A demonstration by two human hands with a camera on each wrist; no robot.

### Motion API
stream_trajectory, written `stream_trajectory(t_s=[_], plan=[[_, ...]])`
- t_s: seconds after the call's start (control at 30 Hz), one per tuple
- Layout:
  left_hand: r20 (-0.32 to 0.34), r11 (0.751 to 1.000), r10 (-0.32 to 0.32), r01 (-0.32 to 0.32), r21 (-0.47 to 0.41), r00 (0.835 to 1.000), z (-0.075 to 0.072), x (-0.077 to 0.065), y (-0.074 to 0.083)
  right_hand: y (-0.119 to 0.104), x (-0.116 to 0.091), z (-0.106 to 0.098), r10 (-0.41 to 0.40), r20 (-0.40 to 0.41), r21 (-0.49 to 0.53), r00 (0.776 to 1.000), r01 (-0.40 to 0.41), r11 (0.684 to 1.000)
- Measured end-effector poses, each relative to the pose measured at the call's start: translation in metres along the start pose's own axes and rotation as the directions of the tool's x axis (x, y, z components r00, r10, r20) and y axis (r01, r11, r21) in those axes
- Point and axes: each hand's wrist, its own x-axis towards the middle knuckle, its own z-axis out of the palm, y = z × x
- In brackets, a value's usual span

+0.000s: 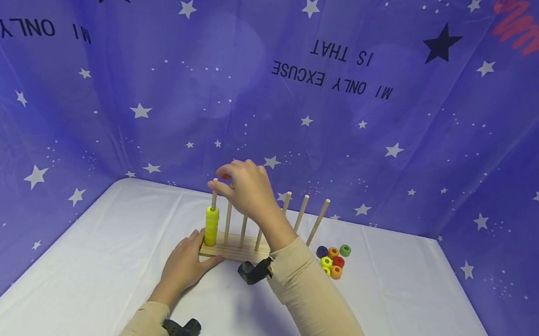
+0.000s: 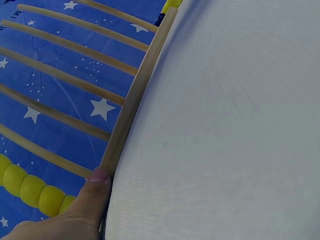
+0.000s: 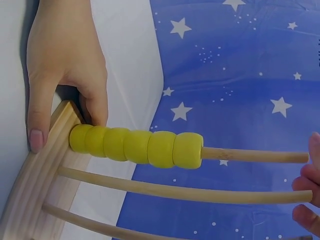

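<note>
Here the base [image 1: 230, 253] is gripped at its left end by the left hand [image 1: 184, 263], and yellow beads [image 1: 211, 226] are stacked low on the end peg [image 1: 214, 200]; at its tip the right hand [image 1: 248, 188] is held with thumb and fingers apart, nothing seen pinched! Beads probably light, hard, slightly slippery, best pinched by their round sides
</note>
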Motion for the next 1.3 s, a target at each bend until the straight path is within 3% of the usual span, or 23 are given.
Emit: stream_trajectory(t_s=[0.33,0.63,0.8,1.1,1.3], plan=[[0.004,1.0,0.004,-0.004,-0.003,1.0,0.001,0.0,0.0,0.017,-0.024,-0.021,0.007,-0.171,0.095,0.985,0.009,0.995],[0.006,1.0,0.001,-0.001,0.0,1.0,0.001,0.0,0.001,0.048,-0.065,-0.052,-0.026,-0.37,0.159,0.929,0.091,0.983],[0.0,1.0,0.012,-0.012,0.004,1.0,0.002,0.002,0.0,0.07,-0.093,-0.065,-0.03,-0.442,0.162,0.897,0.113,0.98],[0.008,1.0,0.006,-0.007,0.005,1.0,0.002,0.003,0.0,0.116,-0.152,-0.066,0.046,-0.48,0.124,0.876,0.016,0.992],[0.012,1.0,-0.006,0.006,0.006,1.0,0.002,0.003,-0.001,0.145,-0.182,-0.052,0.186,-0.41,0.15,0.893,-0.135,0.979]])
